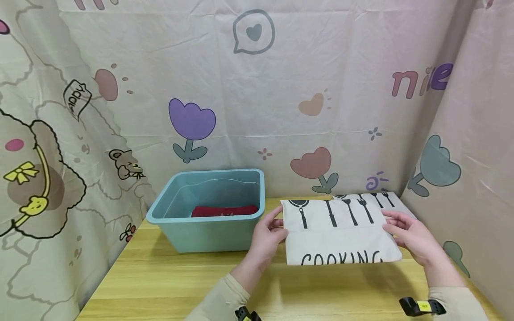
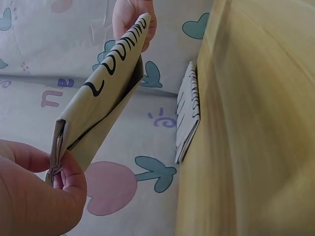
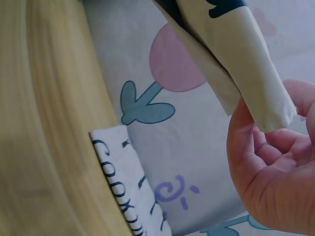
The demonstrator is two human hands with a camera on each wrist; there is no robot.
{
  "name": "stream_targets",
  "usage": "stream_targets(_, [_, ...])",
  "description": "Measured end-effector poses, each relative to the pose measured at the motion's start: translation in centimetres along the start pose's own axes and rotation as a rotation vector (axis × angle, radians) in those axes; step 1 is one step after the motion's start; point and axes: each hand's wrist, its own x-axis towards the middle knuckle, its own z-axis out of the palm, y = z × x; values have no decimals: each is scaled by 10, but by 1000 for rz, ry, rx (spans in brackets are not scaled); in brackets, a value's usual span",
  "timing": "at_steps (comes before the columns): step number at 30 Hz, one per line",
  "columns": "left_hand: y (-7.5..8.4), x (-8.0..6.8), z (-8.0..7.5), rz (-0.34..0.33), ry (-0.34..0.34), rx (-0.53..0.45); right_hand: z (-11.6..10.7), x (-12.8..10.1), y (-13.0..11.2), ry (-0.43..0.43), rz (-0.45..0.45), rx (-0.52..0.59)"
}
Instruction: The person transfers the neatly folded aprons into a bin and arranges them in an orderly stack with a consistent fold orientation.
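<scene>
A folded white cloth [image 1: 337, 236] printed with black utensils and the word COOKING hangs above the table between both hands. My left hand [image 1: 265, 236] pinches its left edge; in the left wrist view the thumb and fingers [image 2: 74, 177] squeeze the folded layers together. At the opposite edge my right hand [image 1: 413, 236] pinches the cloth between thumb and fingers, as the right wrist view also shows. Behind it, a second folded cloth [image 1: 395, 201] with the same print lies on the table at the back right, partly hidden in the head view.
A light blue plastic bin [image 1: 209, 234] stands on the left of the wooden table [image 1: 180, 285]. Inside it lies a dark red folded cloth [image 1: 225, 211]. A patterned curtain [image 1: 249, 98] hangs close behind the table and along both sides.
</scene>
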Motion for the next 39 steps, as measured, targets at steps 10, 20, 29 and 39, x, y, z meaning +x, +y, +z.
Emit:
stream_targets(10, [21,1,-6,93,-12,58,1,7,-18,0,-50,15])
stream_targets(20, [35,3,-22,122,29,163,14,14,-32,10,-76,5])
stream_targets(29, [47,6,-41,187,31,172,33,22,-45,-4,-107,-20])
stream_targets(39, [63,7,-60,162,70,200,52,32,-62,5,-111,-37])
